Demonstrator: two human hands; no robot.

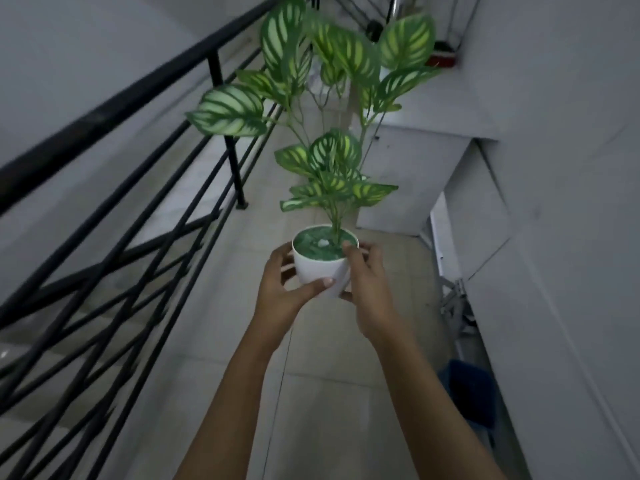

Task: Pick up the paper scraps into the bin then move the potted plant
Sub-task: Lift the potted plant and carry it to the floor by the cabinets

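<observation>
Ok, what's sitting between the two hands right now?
In the head view, only the potted plant's white pot: the left hand clasps one side, the right hand the other, and both touch it. Nothing else lies between them.

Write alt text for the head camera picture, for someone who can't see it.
Two bare hands, left hand and right hand, hold a small white pot of a potted plant with striped green leaves above a tiled floor. A black stair railing runs along the left, and white walls stand on the right.
</observation>
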